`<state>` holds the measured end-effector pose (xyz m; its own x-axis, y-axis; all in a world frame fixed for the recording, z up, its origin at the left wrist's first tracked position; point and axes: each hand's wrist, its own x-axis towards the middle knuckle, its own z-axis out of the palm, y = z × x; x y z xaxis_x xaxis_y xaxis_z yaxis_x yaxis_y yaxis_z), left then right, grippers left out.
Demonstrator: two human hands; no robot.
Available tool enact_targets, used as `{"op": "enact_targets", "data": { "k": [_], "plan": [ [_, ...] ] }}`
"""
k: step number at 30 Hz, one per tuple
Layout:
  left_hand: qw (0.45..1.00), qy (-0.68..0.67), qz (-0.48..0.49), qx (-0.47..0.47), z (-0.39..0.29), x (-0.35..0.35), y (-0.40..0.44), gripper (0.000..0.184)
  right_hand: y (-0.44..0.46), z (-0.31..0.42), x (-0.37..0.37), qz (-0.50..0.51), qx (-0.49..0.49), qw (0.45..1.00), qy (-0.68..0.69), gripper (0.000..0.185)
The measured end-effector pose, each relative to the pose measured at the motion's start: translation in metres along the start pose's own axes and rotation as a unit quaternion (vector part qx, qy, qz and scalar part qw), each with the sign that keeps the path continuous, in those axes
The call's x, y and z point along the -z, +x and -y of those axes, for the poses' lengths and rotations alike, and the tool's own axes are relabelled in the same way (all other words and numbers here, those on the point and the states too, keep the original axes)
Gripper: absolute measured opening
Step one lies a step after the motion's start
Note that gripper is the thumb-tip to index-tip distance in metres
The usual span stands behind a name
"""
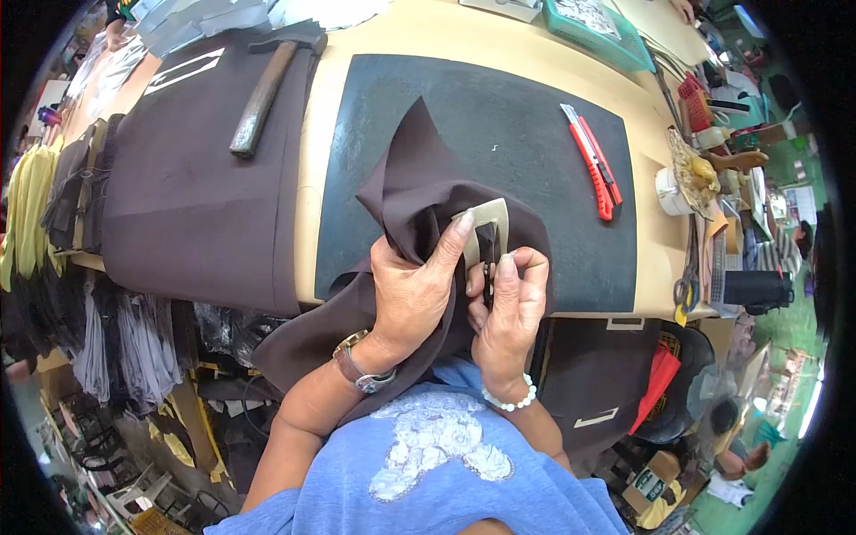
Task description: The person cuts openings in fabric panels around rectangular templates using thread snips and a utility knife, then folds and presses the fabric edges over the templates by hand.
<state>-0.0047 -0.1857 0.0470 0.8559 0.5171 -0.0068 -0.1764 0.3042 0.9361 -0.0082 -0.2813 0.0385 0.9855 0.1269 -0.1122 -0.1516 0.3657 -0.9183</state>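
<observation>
Gathered dark brown cloth (428,147) rises in folds between my hands, partly over the black mat. A beige frame-shaped piece (490,212) lies against it, with dark material showing through its opening. My left hand (415,290) is closed on the cloth, its thumb pressing the frame's left side. At the frame's lower right, my right hand (510,312) is closed in a pinch on the cloth; its fingertips partly hide what lies between them.
On the black mat (374,107) lies a red utility knife (593,165). A hammer (263,102) rests on stacked dark cloth (196,196) at left. A teal basket (602,31) stands at the back, scissors (687,281) at right. A person's hand (116,36) shows far left.
</observation>
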Motion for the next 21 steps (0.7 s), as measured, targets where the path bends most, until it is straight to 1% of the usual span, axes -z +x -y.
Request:
{"op": "enact_targets", "data": {
  "k": [6,9,13,15,18,19,20,21],
  "plan": [
    [1.000,-0.013,0.012,0.018,0.000,-0.001,0.001,0.012,0.001,0.000,0.003,-0.005,0.002,1.000,0.004,0.015],
    [1.000,0.007,0.018,0.005,0.001,0.000,0.001,0.012,0.002,-0.001,0.005,-0.008,0.004,1.000,0.006,0.015],
    [0.999,0.015,0.037,0.023,0.001,0.000,0.002,0.013,0.003,-0.002,0.008,-0.011,0.005,1.000,-0.015,0.015],
    [0.998,0.032,0.045,0.033,0.001,0.002,0.005,0.015,0.002,0.004,0.009,-0.007,-0.028,1.000,0.003,0.015],
    [0.999,-0.015,0.037,0.034,0.003,0.001,0.008,0.016,-0.005,0.023,0.016,0.009,-0.068,0.997,0.031,0.020],
    [0.998,-0.022,0.042,0.046,0.001,0.001,0.010,0.015,-0.006,0.022,0.022,0.023,-0.026,0.999,0.023,0.030],
    [0.997,-0.029,0.048,0.060,-0.003,0.000,0.011,0.015,-0.001,0.018,0.029,0.059,0.079,0.995,0.001,0.036],
    [0.995,-0.036,0.054,0.075,-0.005,0.000,0.012,0.015,0.004,0.025,0.037,0.071,0.151,0.970,-0.175,0.036]
  ]
}}
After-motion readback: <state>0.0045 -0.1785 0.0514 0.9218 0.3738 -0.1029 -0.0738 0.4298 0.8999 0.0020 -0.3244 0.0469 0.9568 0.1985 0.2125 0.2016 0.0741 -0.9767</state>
